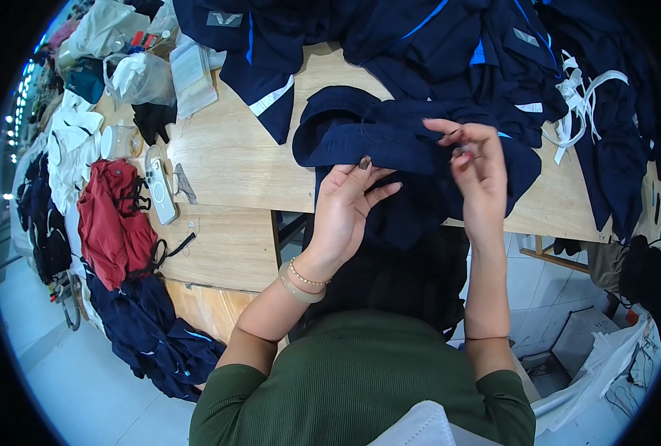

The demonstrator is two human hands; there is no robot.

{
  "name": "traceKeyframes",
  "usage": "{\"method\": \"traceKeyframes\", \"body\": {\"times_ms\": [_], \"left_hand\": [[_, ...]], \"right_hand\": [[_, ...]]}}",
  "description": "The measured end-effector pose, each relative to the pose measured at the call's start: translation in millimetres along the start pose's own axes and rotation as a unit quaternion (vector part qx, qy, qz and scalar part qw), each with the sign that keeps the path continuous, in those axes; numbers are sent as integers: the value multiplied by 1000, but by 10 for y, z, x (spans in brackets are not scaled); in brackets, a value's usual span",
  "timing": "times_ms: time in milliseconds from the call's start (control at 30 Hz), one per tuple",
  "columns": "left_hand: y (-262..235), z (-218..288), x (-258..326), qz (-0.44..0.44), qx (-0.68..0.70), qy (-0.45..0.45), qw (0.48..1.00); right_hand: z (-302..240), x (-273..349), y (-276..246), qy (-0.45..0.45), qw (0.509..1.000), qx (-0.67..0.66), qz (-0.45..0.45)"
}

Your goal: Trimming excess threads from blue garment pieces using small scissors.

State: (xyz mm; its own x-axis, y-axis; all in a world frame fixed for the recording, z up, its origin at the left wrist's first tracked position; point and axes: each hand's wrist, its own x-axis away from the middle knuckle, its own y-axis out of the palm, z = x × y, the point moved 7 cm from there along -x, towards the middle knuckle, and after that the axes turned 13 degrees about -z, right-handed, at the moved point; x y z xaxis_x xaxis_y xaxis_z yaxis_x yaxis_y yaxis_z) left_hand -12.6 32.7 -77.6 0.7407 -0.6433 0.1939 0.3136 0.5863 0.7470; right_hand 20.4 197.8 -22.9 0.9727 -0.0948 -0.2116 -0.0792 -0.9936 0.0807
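A navy blue garment (pixel 390 141) lies bunched at the table's front edge and hangs toward my lap. My left hand (pixel 345 204) pinches its near edge between thumb and fingers. A loop of dark thread shows on the cloth just beyond that thumb. Raised over the garment's right part is my right hand (pixel 479 160), thumb and fingertips brought together. Whatever they hold is too small to make out.
More navy garments with bright blue piping (pixel 449 44) cover the far side. White straps (pixel 587 97) lie at the right. On the left are a red garment (pixel 115 223), a phone (pixel 159 186), clear plastic bags (pixel 141 78) and a clear cup (pixel 118 141).
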Motion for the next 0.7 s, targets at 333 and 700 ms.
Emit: {"method": "traceKeyframes", "body": {"times_ms": [333, 700], "left_hand": [[-84, -112, 89, 16, -87, -140, 986], [1263, 900, 709, -377, -247, 178, 875]], "right_hand": [[142, -146, -264, 38, 996, 17, 84], [634, 77, -443, 107, 987, -22, 118]]}}
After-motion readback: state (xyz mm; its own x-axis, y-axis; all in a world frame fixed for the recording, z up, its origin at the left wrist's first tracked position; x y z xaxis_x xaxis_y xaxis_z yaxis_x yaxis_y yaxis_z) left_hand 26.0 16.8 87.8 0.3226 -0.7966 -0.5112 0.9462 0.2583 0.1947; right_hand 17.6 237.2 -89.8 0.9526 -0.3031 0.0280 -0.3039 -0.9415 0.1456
